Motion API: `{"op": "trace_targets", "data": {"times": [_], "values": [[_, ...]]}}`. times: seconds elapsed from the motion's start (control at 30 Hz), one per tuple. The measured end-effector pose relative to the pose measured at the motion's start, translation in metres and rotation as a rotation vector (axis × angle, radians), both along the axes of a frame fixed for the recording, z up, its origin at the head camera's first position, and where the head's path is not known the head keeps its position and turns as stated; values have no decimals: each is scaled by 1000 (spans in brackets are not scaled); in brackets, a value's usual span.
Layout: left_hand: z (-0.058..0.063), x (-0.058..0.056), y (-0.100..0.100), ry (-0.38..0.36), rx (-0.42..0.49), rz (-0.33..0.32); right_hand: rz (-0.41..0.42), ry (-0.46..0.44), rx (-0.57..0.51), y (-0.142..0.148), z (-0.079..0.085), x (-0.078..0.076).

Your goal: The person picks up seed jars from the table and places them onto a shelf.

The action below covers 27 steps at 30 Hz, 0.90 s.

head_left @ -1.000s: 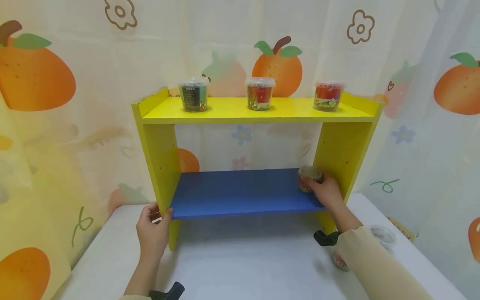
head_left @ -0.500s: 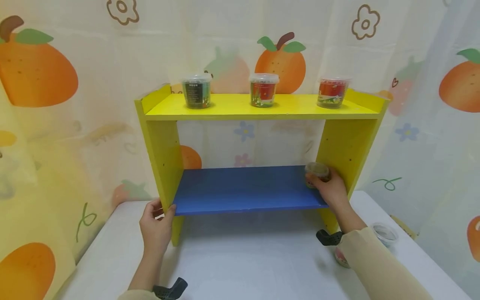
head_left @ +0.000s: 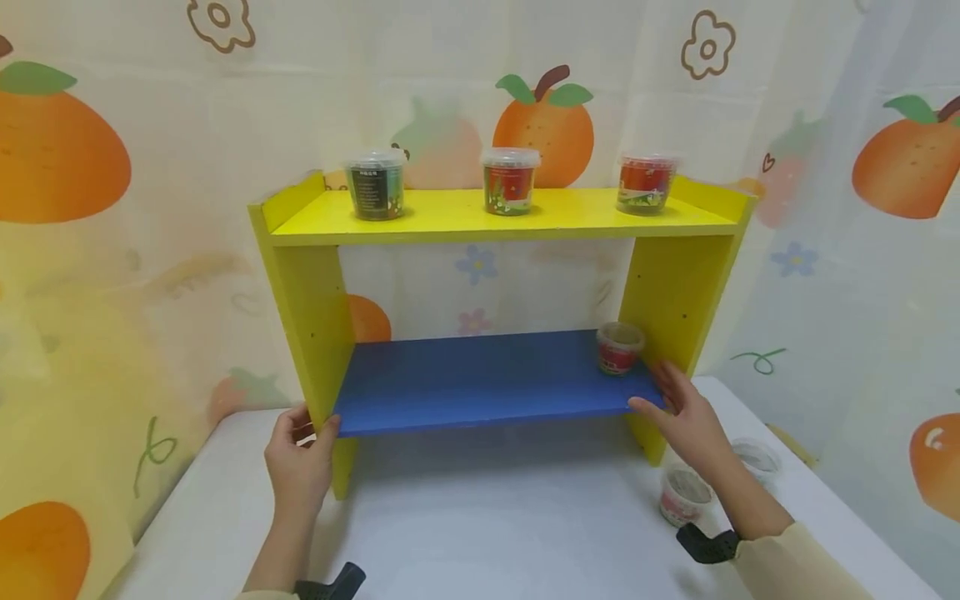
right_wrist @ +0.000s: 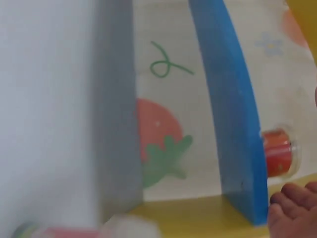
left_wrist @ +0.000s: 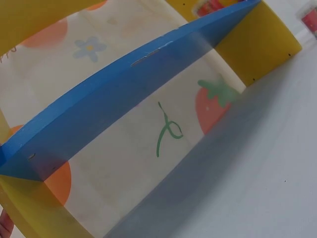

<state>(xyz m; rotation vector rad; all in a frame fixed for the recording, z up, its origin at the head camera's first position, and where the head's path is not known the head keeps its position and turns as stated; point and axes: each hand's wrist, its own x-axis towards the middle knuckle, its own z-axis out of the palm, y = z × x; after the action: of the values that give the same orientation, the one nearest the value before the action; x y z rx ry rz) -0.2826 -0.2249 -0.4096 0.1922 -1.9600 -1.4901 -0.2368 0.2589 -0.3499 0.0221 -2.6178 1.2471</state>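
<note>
A yellow shelf unit with a blue middle board stands on the white table. My left hand grips the front edge of its left side panel, thumb in front and fingers partly hidden behind. On the right end of the blue board a lidded plastic cup with a red label stands upright. Just in front and to the right of that cup is my right hand, fingers spread and holding nothing. In the right wrist view its fingers show beside the blue board, close to the cup.
Three lidded cups, a dark-labelled one, a red one and another red one, are spaced along the top shelf. Right of the unit, a pink-labelled cup and a clear-lidded cup stand on the table. A patterned curtain hangs behind.
My right hand has let go of the cup on the blue board and drawn back toward the front right. The left hand keeps its grip on the side panel.
</note>
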Motion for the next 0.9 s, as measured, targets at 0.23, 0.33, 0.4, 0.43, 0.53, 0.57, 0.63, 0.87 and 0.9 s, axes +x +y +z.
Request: {"op": "trace_targets", "data": {"times": [0.23,0.33,0.4,0.43,0.53,0.57,0.63,0.87,0.9], "values": [[0,1,-1,10,0,-3,5,37,77,15,-25,36],[0,1,-1,6,1,-12,-14,15,88,21,-33,44],[0,1,-1,-4,-2,-11,-21,-18,97,24,-37,48],[0,1,-2,-6,2,-11,-23,-37,102,24,-39,49],[1,1,-2,-13,2,-11,-5,-95,101,27,-47,53],[1,2,-2,-16,1,-11,-1,-112,108,28,-49,54],[2,2,-2,-16,1,-13,-10,-156,133,30,-54,56],[3,4,-2,-23,-5,-14,-84,-268,166,36,-67,62],[3,4,-2,-22,-5,-14,-94,-282,159,37,-68,62]]}}
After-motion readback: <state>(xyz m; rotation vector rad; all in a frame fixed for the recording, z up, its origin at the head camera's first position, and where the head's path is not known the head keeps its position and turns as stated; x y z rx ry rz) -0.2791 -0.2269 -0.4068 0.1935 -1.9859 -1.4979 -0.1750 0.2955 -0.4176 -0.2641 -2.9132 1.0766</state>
